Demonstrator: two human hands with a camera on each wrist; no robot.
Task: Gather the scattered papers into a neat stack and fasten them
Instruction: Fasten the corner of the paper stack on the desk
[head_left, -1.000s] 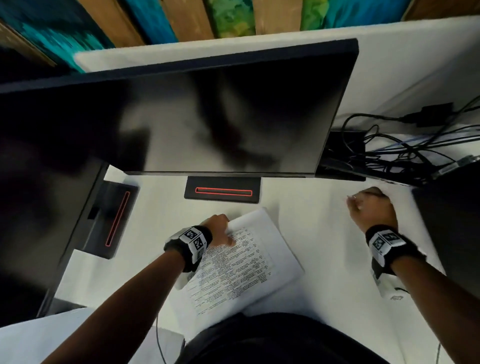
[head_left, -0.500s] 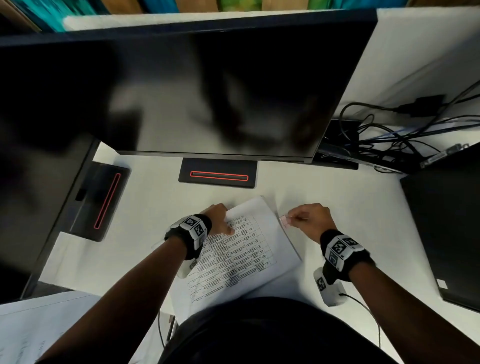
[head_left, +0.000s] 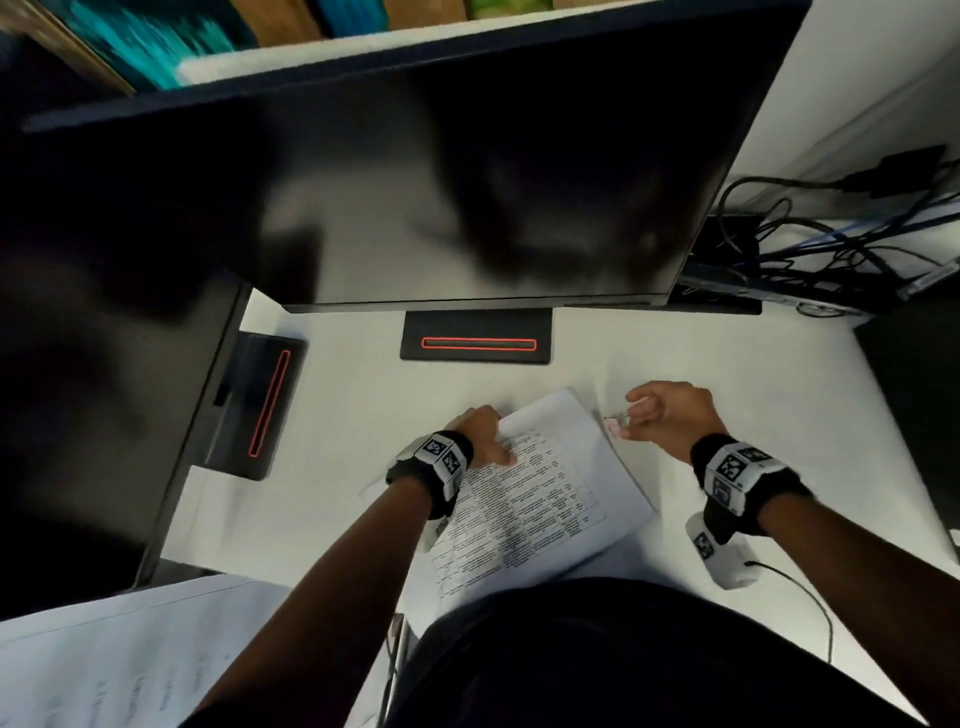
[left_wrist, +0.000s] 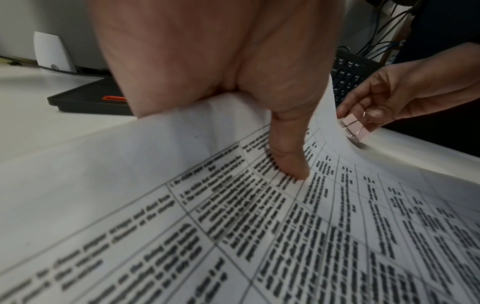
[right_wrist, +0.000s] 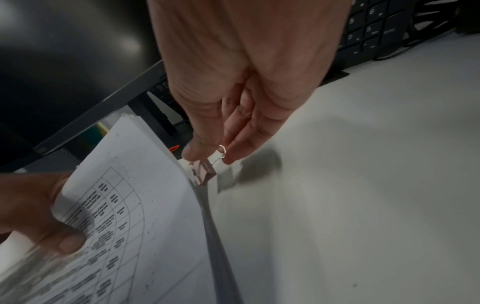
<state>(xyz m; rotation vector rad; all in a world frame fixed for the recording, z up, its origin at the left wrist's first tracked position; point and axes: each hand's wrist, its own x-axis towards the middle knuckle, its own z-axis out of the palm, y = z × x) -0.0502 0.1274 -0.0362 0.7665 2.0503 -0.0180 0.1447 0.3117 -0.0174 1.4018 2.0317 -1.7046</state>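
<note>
The keyboard (right_wrist: 369, 39) keys seem to read 5, 2, 3.

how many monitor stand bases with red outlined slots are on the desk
2. One black rectangular monitor stand base lies under the centre black monitor, beyond the white printed paper stack; the other base sits at far left. More may be hidden.

Black wristbands (head_left: 748, 475) — checkered marker tags

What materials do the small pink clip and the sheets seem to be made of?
Binder clip: the pale pink body has a smooth, painted-looking finish, probably metal; its thin wire handles shine like bare steel.
Stack of papers: matte white office paper with black printed tables; it bends up softly under the left hand.
</note>
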